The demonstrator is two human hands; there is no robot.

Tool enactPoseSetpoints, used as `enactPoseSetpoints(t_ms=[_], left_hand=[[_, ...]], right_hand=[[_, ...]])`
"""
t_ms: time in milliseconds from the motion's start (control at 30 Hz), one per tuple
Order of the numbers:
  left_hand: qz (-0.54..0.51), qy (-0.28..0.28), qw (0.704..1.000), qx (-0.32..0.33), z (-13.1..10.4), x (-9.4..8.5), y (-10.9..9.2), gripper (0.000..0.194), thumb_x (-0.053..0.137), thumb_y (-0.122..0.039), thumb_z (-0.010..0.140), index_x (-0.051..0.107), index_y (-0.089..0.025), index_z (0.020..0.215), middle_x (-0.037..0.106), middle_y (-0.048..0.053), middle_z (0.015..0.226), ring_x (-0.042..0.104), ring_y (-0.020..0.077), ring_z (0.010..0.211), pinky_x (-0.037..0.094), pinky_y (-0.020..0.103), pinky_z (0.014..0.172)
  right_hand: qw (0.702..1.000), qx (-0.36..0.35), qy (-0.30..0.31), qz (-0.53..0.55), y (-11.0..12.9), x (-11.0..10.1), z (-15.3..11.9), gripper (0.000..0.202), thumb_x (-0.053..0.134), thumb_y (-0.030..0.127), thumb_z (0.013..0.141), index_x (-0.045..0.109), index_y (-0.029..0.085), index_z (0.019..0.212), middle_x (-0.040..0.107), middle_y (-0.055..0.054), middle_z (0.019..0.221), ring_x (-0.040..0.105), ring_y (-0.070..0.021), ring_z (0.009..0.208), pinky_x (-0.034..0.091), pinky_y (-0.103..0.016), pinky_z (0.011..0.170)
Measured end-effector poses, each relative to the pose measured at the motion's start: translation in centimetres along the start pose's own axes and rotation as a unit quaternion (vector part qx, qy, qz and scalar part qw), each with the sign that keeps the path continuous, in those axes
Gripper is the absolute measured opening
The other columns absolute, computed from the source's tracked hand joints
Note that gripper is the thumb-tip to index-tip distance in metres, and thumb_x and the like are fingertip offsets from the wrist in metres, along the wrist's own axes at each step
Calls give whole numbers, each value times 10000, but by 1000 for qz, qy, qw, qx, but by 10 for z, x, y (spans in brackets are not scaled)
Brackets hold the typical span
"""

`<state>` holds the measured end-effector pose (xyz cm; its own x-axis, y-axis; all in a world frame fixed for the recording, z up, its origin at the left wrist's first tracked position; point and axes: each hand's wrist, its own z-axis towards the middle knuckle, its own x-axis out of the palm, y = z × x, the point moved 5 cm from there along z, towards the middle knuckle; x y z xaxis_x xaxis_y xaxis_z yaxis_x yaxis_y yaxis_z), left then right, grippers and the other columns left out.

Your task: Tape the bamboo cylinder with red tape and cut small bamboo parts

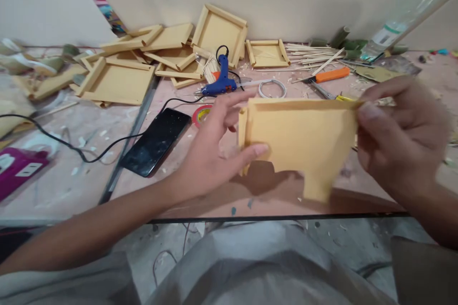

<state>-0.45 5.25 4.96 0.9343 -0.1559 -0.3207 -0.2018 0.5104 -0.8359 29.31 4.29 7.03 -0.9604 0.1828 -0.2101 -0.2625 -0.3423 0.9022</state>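
Together, two hands, left (214, 145) and right (404, 133), grip one card (300, 136). Behind lie one glue gun (220, 83), one phone (157, 142) and one bottle (390, 33).

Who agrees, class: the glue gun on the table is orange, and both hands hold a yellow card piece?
The colour is wrong: the head view shows a blue glue gun on the table; the left hand and right hand hold a yellow card piece.
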Motion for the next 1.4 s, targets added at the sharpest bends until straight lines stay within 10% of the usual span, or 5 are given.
enactPoseSetpoints(t_ms=[167, 600, 967, 1233, 1400], left_hand=[[-115, -16, 978, -173, -1, -1, 20, 265, 731, -442, 1011, 613, -225, 1106, 637, -62, 666, 561, 104, 500, 398, 193, 471], [-62, 118, 980, -147, 2, 13, 34, 193, 713, -348, 998, 740, -167, 1060, 745, 21, 957, 624, 118, 764, 451, 217, 646], [-102, 62, 973, -199, -9, 19, 35, 361, 595, -353, 1055, 523, -192, 740, 497, -49, 640, 432, 85, 547, 318, 226, 501], [-52, 15, 987, -149, -6, 9, 37, 401, 589, -343, 1034, 467, -204, 678, 418, -46, 636, 373, 99, 575, 285, 247, 519], [-17, 2, 990, -143, -3, 3, 37, 442, 617, -420, 1037, 483, -209, 672, 432, -30, 651, 407, 122, 601, 308, 259, 528]], right_hand=[[981, 32, 188, -42, -12, 47, -5, 208, 743, 389, 1019, 675, 238, 893, 667, 35, 698, 632, -148, 611, 457, -281, 584], [930, 79, 345, -102, -31, 76, -32, 555, 555, 516, 1099, 505, 215, 635, 417, 36, 607, 402, -118, 572, 301, -295, 547], [896, -10, 423, -132, -27, 84, -41, 521, 459, 504, 1149, 584, 212, 736, 597, 23, 645, 545, -120, 603, 415, -269, 629], [806, 12, 221, -548, -66, -24, 76, 460, 598, 611, 1028, 702, 182, 899, 752, -113, 887, 550, -171, 719, 317, -378, 695], [753, 125, 247, -597, -104, -73, 110, 407, 791, 522, 887, 753, 117, 873, 751, -99, 749, 511, -115, 624, 306, -421, 668]])
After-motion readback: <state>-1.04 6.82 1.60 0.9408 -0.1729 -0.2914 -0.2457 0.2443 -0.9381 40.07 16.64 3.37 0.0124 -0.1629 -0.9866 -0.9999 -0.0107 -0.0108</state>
